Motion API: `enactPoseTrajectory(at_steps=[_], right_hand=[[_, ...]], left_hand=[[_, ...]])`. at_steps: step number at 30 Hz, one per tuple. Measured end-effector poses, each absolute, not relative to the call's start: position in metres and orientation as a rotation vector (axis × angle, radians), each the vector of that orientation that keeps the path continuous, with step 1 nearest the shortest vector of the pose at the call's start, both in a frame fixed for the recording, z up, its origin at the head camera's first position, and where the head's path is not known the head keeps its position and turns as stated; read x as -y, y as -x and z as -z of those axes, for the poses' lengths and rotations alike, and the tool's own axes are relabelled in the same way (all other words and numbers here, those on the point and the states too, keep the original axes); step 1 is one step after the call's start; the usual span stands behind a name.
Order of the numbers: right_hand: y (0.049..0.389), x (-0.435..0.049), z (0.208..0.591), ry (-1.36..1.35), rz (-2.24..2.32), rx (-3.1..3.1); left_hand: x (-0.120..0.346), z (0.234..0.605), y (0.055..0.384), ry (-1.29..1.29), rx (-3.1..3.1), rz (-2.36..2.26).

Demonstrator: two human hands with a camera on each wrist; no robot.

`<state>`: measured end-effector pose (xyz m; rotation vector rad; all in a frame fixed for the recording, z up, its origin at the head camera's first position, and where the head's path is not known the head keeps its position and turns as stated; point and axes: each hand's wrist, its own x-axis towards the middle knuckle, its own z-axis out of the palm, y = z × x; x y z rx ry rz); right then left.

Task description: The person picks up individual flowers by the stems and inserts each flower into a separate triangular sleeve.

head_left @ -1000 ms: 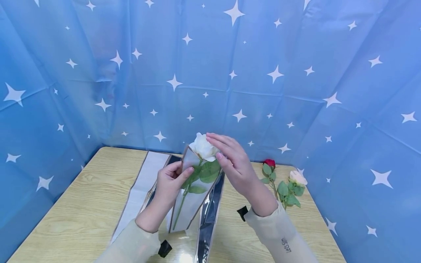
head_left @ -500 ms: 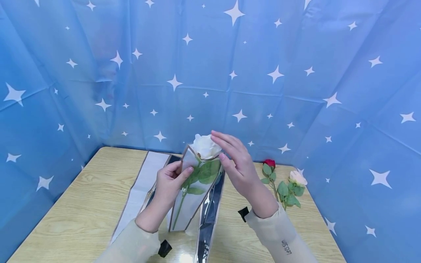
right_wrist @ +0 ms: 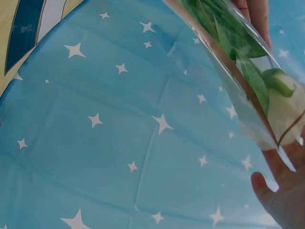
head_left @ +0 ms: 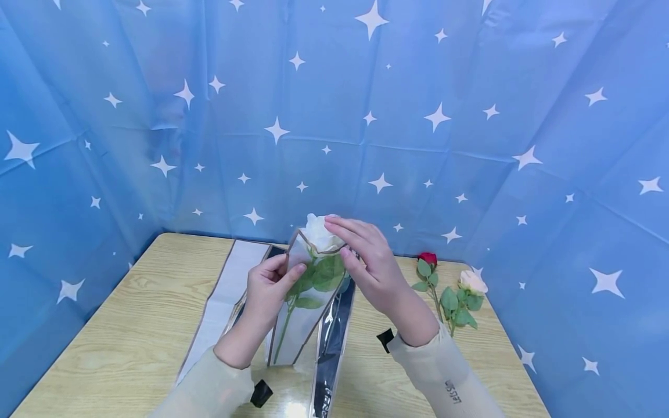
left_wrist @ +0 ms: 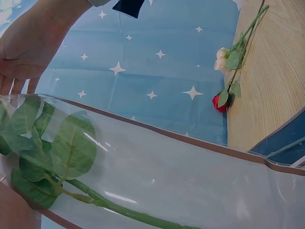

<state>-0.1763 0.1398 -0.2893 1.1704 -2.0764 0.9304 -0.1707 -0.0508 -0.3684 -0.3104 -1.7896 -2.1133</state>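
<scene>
A white rose [head_left: 317,233] stands in a clear flower sleeve [head_left: 305,325] with a white back and brown edging. Its bloom rises above the sleeve's mouth, while the green leaves [left_wrist: 74,148] and stem show through the film. My left hand [head_left: 266,290] pinches the left edge of the sleeve between thumb and fingers. On the other side, my right hand [head_left: 372,262] has its fingers extended against the bloom, the thumb by the sleeve's upper right edge. In the right wrist view, the sleeve's pointed corner lies by the fingers of the right hand [right_wrist: 286,191].
More flat sleeves lie on the wooden table [head_left: 130,325]: a white one [head_left: 225,290] to the left and a black one [head_left: 334,337] below the rose. At the right lie a red rose [head_left: 427,259] and a pale rose [head_left: 473,282]. A blue star-patterned curtain [head_left: 334,104] surrounds the table.
The rose has settled lower into the sleeve, whose front edge now crosses the base of the bloom. My right hand rose slightly, then came back left onto the petals. My left hand kept its grip.
</scene>
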Motion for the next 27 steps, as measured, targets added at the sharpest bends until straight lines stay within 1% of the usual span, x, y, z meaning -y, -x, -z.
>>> enactPoseTrajectory(at_steps=[27], right_hand=[[0.1734,-0.1374,0.2929,-1.183,-0.813,2.045]], left_hand=[[0.0517,0.3668,0.17,0.295,1.78,2.127]])
